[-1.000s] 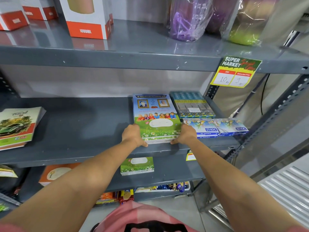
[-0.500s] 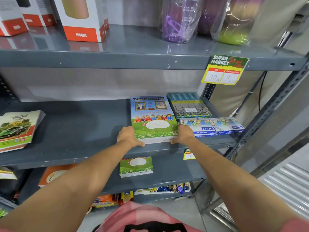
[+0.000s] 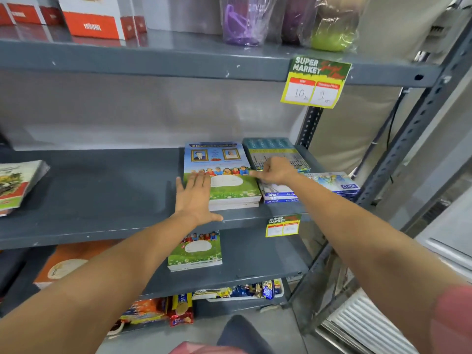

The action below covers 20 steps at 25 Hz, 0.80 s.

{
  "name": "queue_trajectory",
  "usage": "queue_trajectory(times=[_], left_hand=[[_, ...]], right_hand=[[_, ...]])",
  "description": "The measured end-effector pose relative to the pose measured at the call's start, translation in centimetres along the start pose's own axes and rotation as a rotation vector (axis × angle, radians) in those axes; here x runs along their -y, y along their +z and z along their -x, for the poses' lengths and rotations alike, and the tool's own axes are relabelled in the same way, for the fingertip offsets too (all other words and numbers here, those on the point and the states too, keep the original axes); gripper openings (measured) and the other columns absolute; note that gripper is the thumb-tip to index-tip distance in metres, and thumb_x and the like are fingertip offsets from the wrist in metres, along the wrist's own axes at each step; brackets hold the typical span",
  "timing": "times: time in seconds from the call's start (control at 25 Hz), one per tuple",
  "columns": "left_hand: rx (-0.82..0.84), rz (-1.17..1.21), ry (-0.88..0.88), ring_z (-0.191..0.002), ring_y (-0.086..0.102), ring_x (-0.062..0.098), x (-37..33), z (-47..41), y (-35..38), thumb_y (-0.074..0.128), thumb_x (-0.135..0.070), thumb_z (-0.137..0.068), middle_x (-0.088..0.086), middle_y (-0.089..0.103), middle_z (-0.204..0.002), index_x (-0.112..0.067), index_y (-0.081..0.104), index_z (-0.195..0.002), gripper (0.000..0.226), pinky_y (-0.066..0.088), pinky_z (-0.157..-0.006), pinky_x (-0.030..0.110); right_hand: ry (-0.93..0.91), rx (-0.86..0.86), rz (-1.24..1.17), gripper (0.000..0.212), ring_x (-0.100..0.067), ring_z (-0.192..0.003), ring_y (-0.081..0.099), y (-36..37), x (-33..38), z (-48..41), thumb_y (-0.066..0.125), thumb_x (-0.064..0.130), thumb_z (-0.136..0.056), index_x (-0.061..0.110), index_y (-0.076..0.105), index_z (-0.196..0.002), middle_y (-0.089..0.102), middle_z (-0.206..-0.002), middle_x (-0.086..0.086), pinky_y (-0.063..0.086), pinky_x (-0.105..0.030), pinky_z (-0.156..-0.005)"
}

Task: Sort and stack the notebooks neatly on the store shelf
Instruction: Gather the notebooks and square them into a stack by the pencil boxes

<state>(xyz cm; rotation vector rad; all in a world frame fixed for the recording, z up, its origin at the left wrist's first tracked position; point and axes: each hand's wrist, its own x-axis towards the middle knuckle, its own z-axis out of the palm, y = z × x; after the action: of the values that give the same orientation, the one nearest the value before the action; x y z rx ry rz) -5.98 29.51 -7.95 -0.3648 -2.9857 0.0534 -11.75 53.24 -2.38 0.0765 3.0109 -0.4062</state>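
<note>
Notebook stack [image 3: 229, 185] lay on the middle shelf [image 3: 102, 190], right of centre, touching blue boxes [image 3: 332, 185] on its right. Your left hand [image 3: 195, 198] lay flat, fingers spread, against its left edge. Your right hand [image 3: 274, 171], loosely curled, touched its right edge, gripping nothing.

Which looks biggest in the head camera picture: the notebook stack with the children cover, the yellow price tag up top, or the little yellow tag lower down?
1. Children-cover notebook stack
2. Upper yellow price tag
3. Lower small yellow tag

Bright even light; glare on upper shelf [image 3: 178, 60]; motion blur throughout; wide-angle bending at edges.
</note>
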Motion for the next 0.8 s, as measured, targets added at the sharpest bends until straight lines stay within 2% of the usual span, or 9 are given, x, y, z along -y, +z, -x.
queue_trajectory(times=[0.12,0.16,0.2,0.28,0.36,0.4,0.48,0.6,0.8], left_hand=[[-0.028,0.012,0.02,-0.149,0.016,0.025,-1.0,-1.3,-0.1,0.065,-0.081,-0.048,0.007,0.018,-0.16,-0.013,0.013,-0.151,0.134,0.01,-0.118,0.056],[-0.036,0.029,0.009,-0.149,0.015,0.024,-1.1,-1.8,-0.1,0.064,-0.081,-0.048,0.006,0.017,-0.161,-0.013,0.012,-0.152,0.135,0.009,-0.118,0.055],[-0.048,0.025,0.019,-0.149,0.016,0.024,-1.2,-2.4,-0.2,0.065,-0.08,-0.049,0.006,0.017,-0.161,-0.014,0.011,-0.152,0.134,0.008,-0.118,0.055],[-0.084,-0.047,0.068,-0.149,0.016,0.023,-1.9,-3.0,0.0,0.067,-0.077,-0.05,0.005,0.016,-0.162,-0.015,0.008,-0.153,0.134,0.006,-0.118,0.055],[-0.104,-0.081,0.079,-0.149,0.018,0.021,-2.5,-3.4,0.6,0.068,-0.077,-0.05,0.003,0.016,-0.162,-0.016,0.007,-0.153,0.134,0.007,-0.119,0.054],[-0.107,-0.082,0.07,-0.149,0.018,0.02,-2.7,-3.6,0.7,0.068,-0.077,-0.049,0.002,0.016,-0.162,-0.016,0.007,-0.153,0.135,0.007,-0.119,0.053],[-0.105,-0.065,0.033,-0.148,0.02,0.018,-2.7,-4.0,0.9,0.068,-0.078,-0.046,0.0,0.018,-0.161,-0.017,0.008,-0.152,0.137,0.007,-0.12,0.053],[-0.13,-0.032,-0.015,-0.147,0.024,0.017,-2.2,-4.2,1.3,0.066,-0.081,-0.042,-0.002,0.02,-0.161,-0.018,0.007,-0.152,0.14,0.003,-0.12,0.05],[-0.163,-0.088,-0.003,-0.147,0.024,0.016,-2.2,-4.3,1.5,0.06,-0.085,-0.042,-0.001,0.022,-0.16,-0.02,0.006,-0.152,0.138,-0.005,-0.118,0.048]], right_hand=[[-0.057,-0.104,0.001,0.062,-0.028,-0.065,0.056,0.2,-0.7,-3.6,0.05,0.062,-0.086,0.012,0.047,-0.05,0.051,-0.054,-0.008,0.036,-0.029,-0.053],[-0.076,-0.115,-0.006,0.06,-0.029,-0.069,0.056,0.4,-1.1,-4.9,0.049,0.06,-0.088,0.011,0.045,-0.054,0.051,-0.058,-0.009,0.035,-0.03,-0.054],[-0.089,-0.112,-0.016,0.056,-0.031,-0.078,0.059,0.6,-1.2,-6.1,0.048,0.059,-0.089,0.009,0.051,-0.063,0.056,-0.069,-0.012,0.038,-0.03,-0.059],[-0.145,-0.097,0.002,0.058,-0.035,-0.103,0.06,1.0,-0.7,-8.8,0.045,0.058,-0.09,0.003,0.061,-0.099,0.063,-0.103,-0.018,0.043,-0.033,-0.076],[-0.206,-0.097,0.052,0.07,-0.037,-0.12,0.053,1.3,0.5,-11.1,0.042,0.059,-0.091,0.0,0.049,-0.127,0.055,-0.13,-0.024,0.044,-0.038,-0.092],[-0.225,-0.097,0.07,0.074,-0.037,-0.125,0.049,1.3,1.1,-12.1,0.04,0.059,-0.092,-0.001,0.042,-0.135,0.05,-0.137,-0.025,0.042,-0.04,-0.098],[-0.267,-0.076,0.082,0.076,-0.037,-0.129,0.046,1.4,2.1,-14.0,0.039,0.059,-0.093,-0.002,0.035,-0.139,0.045,-0.142,-0.025,0.04,-0.04,-0.102],[-0.299,0.031,0.103,0.076,-0.035,-0.13,0.046,1.8,3.1,-16.5,0.044,0.06,-0.091,0.002,0.035,-0.14,0.045,-0.144,-0.02,0.042,-0.038,-0.101],[-0.346,0.068,0.121,0.087,-0.031,-0.124,0.051,2.0,5.4,-18.8,0.039,0.075,-0.081,0.01,0.036,-0.139,0.052,-0.138,-0.012,0.044,-0.041,-0.1]])
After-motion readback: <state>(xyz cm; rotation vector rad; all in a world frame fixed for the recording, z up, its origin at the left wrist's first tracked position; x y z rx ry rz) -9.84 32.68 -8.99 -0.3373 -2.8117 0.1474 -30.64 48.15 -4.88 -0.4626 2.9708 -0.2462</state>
